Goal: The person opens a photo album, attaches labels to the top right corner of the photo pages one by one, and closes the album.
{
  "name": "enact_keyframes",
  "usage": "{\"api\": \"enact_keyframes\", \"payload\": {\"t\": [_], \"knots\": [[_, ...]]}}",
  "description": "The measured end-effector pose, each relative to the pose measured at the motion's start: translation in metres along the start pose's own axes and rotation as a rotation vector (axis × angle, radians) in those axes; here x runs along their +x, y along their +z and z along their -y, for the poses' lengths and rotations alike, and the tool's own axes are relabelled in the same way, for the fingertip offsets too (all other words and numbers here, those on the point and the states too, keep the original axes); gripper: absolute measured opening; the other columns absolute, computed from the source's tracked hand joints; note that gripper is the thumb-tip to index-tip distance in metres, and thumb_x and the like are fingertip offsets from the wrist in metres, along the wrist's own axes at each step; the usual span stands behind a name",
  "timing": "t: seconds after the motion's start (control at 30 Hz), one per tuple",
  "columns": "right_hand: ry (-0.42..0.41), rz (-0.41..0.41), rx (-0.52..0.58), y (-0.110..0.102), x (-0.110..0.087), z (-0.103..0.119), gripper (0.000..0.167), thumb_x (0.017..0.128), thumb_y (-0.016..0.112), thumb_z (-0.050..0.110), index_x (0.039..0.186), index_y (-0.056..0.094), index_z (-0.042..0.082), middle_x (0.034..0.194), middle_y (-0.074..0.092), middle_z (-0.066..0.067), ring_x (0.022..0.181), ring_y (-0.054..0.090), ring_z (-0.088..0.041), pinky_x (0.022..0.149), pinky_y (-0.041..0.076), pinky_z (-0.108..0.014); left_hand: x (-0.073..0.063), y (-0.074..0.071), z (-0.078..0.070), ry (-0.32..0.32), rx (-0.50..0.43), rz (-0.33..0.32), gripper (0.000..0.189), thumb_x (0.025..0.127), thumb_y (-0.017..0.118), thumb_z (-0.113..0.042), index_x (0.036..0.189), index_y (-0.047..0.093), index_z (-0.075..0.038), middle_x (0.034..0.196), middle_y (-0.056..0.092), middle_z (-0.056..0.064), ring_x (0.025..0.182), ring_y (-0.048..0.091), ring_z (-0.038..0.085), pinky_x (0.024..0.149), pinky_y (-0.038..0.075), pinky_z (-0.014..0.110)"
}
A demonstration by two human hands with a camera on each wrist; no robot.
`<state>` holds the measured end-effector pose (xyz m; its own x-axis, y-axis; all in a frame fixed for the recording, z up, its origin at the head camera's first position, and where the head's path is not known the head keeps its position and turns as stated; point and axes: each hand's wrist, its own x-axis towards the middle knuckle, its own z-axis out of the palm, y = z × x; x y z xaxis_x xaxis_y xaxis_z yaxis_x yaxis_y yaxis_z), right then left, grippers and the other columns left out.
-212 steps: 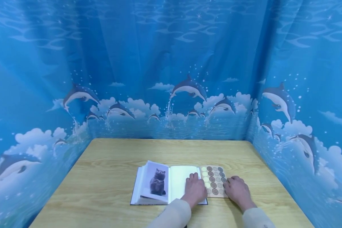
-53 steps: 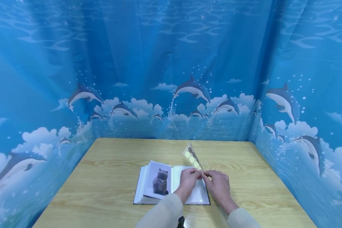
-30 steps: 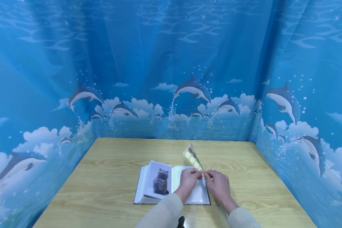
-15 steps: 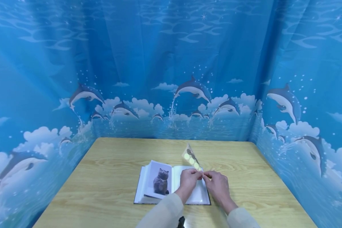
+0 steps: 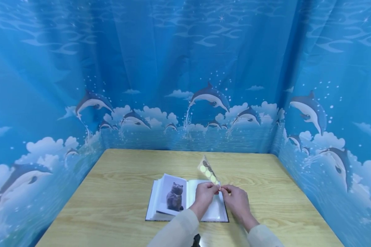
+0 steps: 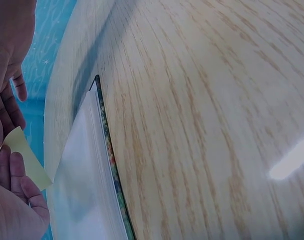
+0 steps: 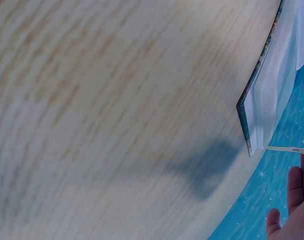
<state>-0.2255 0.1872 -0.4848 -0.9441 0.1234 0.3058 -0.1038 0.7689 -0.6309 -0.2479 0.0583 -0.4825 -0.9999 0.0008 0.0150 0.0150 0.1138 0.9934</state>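
Note:
A sheet of round stickers (image 5: 208,172), pale yellow and dark brown, stands tilted above the right page of an open photo album (image 5: 214,211). My left hand (image 5: 203,196) pinches its lower end between thumb and fingers. At the same end, my right hand (image 5: 237,199) has thumb and forefinger pinched on the sheet's edge, fingertips close to the left ones. Whether a single sticker has come loose there is too small to tell. In the left wrist view the sheet's pale yellowish back (image 6: 27,159) shows between both hands.
A grey cat photo (image 5: 174,196) lies on the album's left side, its page slightly raised. The album rests on a wood-grain table (image 5: 117,192). Blue dolphin-print curtains (image 5: 160,113) rise behind and beside the table.
Seven seconds ago the sticker sheet lay flat right of the album under my hands; it is now lifted over the right page. Over the last second only its tilt shifts slightly.

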Motion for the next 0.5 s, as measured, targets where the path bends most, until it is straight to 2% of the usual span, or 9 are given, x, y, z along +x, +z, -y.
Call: {"api": "enact_keyframes", "payload": {"t": [0.3, 0.5], "knots": [[0.011, 0.018, -0.013, 0.0009, -0.0002, 0.0009, 0.015, 0.091, 0.071, 0.024, 0.099, 0.079, 0.013, 0.091, 0.075, -0.002, 0.082, 0.067, -0.019, 0.071, 0.052, -0.038, 0.0011, -0.0015, 0.0001, -0.016, 0.022, 0.002, 0.013, 0.088, 0.072, -0.014, 0.082, 0.076, -0.003, 0.071, 0.072, 0.003, 0.071, 0.066, 0.013, 0.070, 0.051, 0.026], [-0.004, 0.011, -0.015, -0.0012, -0.0004, -0.0010, 0.014, 0.091, 0.069, 0.019, 0.099, 0.078, 0.010, 0.088, 0.074, -0.003, 0.077, 0.065, -0.019, 0.068, 0.051, -0.037, 0.0010, -0.0022, -0.0001, -0.010, 0.012, 0.002, 0.014, 0.088, 0.072, -0.013, 0.080, 0.075, -0.002, 0.069, 0.070, 0.003, 0.068, 0.065, 0.014, 0.065, 0.049, 0.024]]}}
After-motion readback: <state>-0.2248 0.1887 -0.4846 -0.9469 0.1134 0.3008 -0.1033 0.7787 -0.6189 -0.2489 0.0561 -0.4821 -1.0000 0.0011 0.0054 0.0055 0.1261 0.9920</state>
